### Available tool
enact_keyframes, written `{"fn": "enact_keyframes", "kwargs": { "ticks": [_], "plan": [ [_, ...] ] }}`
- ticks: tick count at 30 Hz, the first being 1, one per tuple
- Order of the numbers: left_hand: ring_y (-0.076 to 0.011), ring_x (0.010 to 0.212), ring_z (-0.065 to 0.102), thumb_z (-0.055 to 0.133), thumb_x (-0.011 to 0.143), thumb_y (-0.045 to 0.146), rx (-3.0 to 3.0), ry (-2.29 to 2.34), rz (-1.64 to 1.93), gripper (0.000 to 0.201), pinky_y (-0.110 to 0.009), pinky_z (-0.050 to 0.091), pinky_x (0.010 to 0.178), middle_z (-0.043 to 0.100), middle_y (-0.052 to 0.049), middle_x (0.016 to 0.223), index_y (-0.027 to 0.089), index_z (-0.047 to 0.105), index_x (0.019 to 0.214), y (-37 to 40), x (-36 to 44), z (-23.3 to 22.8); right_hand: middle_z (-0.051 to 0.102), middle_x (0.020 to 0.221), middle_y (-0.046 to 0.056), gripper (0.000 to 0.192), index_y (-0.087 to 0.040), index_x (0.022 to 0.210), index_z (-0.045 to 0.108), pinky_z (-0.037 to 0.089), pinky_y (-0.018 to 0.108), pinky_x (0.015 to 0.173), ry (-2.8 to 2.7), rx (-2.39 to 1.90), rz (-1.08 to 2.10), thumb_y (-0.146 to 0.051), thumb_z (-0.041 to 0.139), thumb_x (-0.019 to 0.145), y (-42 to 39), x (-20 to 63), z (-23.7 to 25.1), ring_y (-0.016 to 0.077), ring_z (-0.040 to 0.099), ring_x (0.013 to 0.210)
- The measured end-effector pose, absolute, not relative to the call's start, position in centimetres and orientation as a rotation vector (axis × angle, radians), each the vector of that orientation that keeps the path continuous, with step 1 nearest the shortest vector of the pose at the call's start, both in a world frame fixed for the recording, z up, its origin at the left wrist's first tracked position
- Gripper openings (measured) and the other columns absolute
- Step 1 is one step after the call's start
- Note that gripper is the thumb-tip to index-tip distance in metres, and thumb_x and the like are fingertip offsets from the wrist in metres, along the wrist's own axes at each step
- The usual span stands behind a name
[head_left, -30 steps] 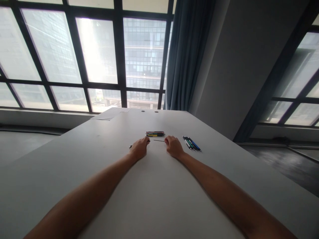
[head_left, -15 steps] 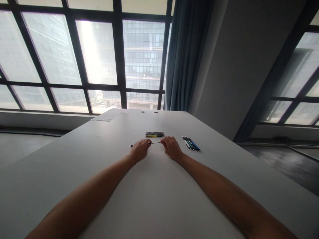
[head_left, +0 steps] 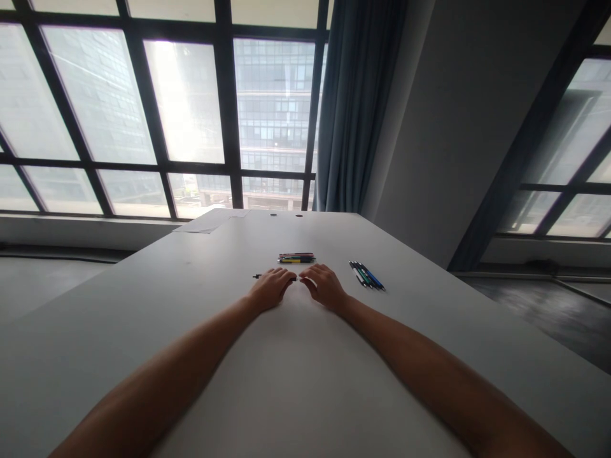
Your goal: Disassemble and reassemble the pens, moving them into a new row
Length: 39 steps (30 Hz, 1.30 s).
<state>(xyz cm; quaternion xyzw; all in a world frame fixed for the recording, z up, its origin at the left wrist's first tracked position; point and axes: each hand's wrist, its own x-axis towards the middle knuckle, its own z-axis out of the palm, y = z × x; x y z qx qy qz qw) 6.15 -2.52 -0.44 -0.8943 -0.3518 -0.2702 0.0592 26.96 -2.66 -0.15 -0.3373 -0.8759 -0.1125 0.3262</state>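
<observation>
My left hand [head_left: 271,289] rests on the white table [head_left: 296,369], fingers closed around a thin black pen [head_left: 258,277] whose end sticks out to its left. My right hand [head_left: 325,287] lies just to the right. Its fingertips almost touch the left hand's and pinch a thin dark refill, which is nearly hidden between the two hands. A small stack of coloured pens [head_left: 296,257] lies just beyond the hands. A fanned group of dark, green and blue pens [head_left: 366,275] lies to the right of my right hand.
A sheet of paper [head_left: 205,222] lies at the table's far left corner, near two small round holes [head_left: 286,215] in the top. Large windows and a blue curtain [head_left: 358,108] stand behind the table. A grey wall is on the right.
My hands have drawn together. The thin refill that showed between them has almost vanished from sight, and the pen's left end has shifted slightly to the right.
</observation>
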Motion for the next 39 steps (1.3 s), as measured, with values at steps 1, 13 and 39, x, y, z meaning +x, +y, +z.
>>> {"fn": "enact_keyframes", "kwargs": {
  "ticks": [1,13,39],
  "plan": [
    [-0.0197,0.101,0.058,0.035,0.097,0.029,-2.711,-1.061,-0.814,0.029,-0.036,0.044,0.092,0.064,-0.008,0.105,0.021,0.056,0.115,-2.5,6.2,-0.5,0.065,0.093,0.008,0.023,-0.018,0.095,0.062,0.037,0.031,0.083,-2.286,-0.894,-0.31,-0.028,0.041,0.097,-2.7,27.0,-0.2,0.019,0.054,0.089],
    [-0.0203,0.099,0.059,0.031,0.098,0.03,-2.651,-1.119,-0.802,0.033,-0.035,0.047,0.088,0.064,-0.008,0.106,0.022,0.054,0.12,-2.5,6.2,-0.6,0.063,0.1,0.008,0.026,-0.017,0.103,0.062,0.035,0.031,0.085,-2.171,-1.093,-0.286,-0.033,0.043,0.097,-2.2,27.4,-0.2,0.0191,0.054,0.094],
    [-0.0204,0.094,0.056,0.036,0.096,0.025,-2.597,-1.057,-0.849,0.027,-0.033,0.047,0.082,0.063,-0.009,0.097,0.018,0.057,0.11,-2.0,6.1,-1.1,0.056,0.119,0.008,0.009,-0.02,0.081,0.07,0.032,0.038,0.09,-2.09,-1.533,-0.176,-0.02,0.062,0.083,1.0,29.6,-1.6,0.0237,0.047,0.109]
  ]
}}
